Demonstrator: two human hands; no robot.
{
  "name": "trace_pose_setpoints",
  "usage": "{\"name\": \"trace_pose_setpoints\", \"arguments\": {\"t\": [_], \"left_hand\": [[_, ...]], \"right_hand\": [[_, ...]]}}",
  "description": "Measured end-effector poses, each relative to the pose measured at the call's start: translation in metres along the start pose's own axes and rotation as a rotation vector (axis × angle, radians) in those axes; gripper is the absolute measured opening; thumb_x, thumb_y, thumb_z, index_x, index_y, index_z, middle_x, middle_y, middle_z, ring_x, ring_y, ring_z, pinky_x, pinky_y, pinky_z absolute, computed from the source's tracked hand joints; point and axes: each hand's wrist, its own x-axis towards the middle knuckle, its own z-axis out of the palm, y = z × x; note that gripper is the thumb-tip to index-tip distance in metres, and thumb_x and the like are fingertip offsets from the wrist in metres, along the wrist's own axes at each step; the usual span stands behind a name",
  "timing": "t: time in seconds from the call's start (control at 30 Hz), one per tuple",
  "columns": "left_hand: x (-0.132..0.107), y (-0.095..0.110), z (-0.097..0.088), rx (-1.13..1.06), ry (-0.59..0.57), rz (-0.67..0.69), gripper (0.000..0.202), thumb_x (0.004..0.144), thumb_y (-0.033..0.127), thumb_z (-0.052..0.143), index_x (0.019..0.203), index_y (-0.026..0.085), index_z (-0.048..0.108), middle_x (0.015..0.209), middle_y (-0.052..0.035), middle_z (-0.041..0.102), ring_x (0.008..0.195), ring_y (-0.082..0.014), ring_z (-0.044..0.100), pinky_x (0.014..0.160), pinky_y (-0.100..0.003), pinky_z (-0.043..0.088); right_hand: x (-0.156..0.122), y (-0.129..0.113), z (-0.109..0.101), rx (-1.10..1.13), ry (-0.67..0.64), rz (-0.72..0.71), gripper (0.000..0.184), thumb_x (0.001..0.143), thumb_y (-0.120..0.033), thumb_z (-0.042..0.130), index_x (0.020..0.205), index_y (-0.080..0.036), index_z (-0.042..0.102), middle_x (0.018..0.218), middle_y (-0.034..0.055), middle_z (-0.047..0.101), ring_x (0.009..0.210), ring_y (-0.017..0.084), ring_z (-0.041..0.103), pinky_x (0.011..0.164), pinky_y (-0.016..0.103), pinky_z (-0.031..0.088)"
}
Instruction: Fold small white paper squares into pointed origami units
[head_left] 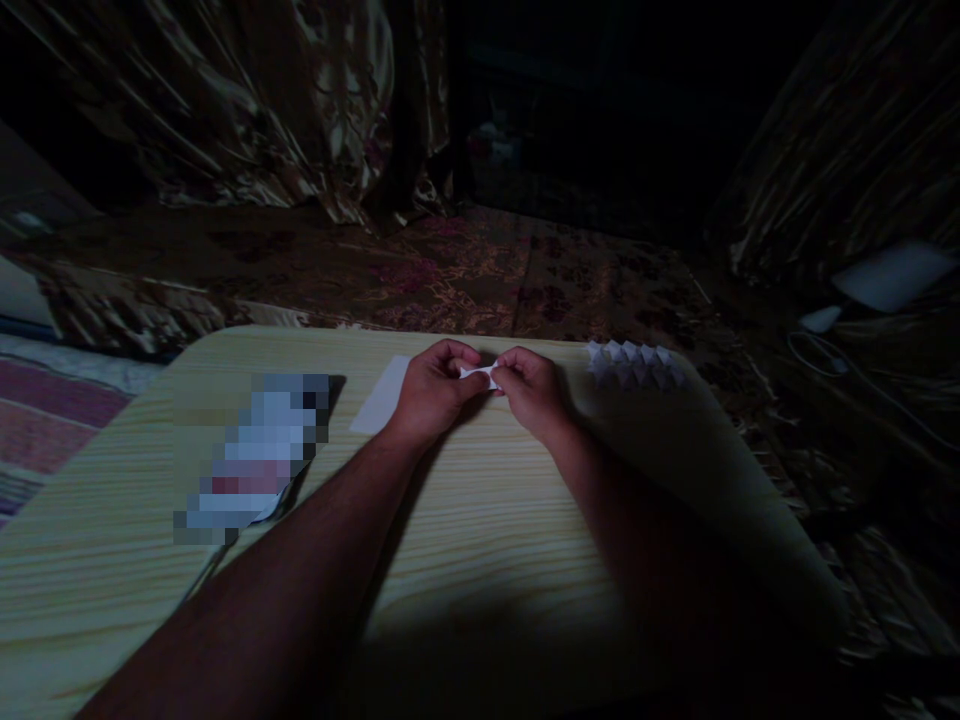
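Note:
Between my two hands is a small folded piece of white paper (480, 376), pinched at both ends above the table. My left hand (433, 390) grips its left end with thumb and fingers. The right end is in the fingertips of my right hand (531, 388). Partly behind my left hand lies a flat strip of white paper (379, 395). To the right of my right hand, several small white folded paper stars (630, 355) stand in rows near the table's far edge.
The pale wooden table (480, 530) has rounded corners. On its left lies a blurred-out, phone-like device (259, 450) with a cable running toward me. Patterned cloth (465, 270) covers a ledge behind the table, below curtains (337, 100). A white object with a cord (892, 275) is at far right.

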Motion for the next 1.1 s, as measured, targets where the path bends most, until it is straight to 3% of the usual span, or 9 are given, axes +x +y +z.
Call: {"name": "trace_pose_setpoints", "arguments": {"t": [0.2, 0.53, 0.83, 1.1], "left_hand": [[0.001, -0.001, -0.001, -0.097, 0.056, -0.037, 0.032, 0.057, 0.023, 0.079, 0.083, 0.017, 0.061, 0.063, 0.0015, 0.062, 0.052, -0.0112, 0.056, 0.050, -0.022, 0.040], [0.003, -0.004, -0.002, -0.050, 0.059, -0.010, 0.031, 0.058, 0.022, 0.078, 0.084, 0.018, 0.061, 0.061, 0.0023, 0.060, 0.050, -0.0112, 0.055, 0.050, -0.022, 0.040], [0.004, -0.002, -0.001, -0.163, 0.131, -0.017, 0.032, 0.055, 0.022, 0.078, 0.080, 0.017, 0.059, 0.061, 0.0038, 0.058, 0.050, -0.0085, 0.052, 0.052, -0.021, 0.041], [0.003, -0.003, -0.002, -0.134, 0.087, -0.005, 0.031, 0.056, 0.021, 0.078, 0.082, 0.018, 0.061, 0.063, 0.0033, 0.059, 0.051, -0.0081, 0.051, 0.053, -0.021, 0.040]], "right_hand": [[-0.001, -0.010, -0.001, 0.072, -0.031, 0.090, 0.016, 0.069, -0.032, 0.060, 0.076, -0.017, 0.059, 0.061, -0.0031, 0.058, 0.055, 0.010, 0.053, 0.054, 0.023, 0.042], [0.000, -0.006, -0.001, -0.037, -0.058, 0.032, 0.010, 0.068, -0.027, 0.058, 0.068, -0.017, 0.057, 0.059, -0.0028, 0.056, 0.055, 0.010, 0.052, 0.052, 0.022, 0.038], [-0.002, -0.015, -0.001, -0.017, -0.105, 0.082, 0.011, 0.067, -0.026, 0.059, 0.073, -0.017, 0.059, 0.057, -0.0038, 0.056, 0.053, 0.010, 0.050, 0.052, 0.022, 0.037], [-0.002, -0.009, -0.001, -0.032, -0.091, 0.021, 0.007, 0.066, -0.023, 0.058, 0.069, -0.016, 0.059, 0.057, -0.0038, 0.056, 0.054, 0.009, 0.048, 0.053, 0.022, 0.035]]}}
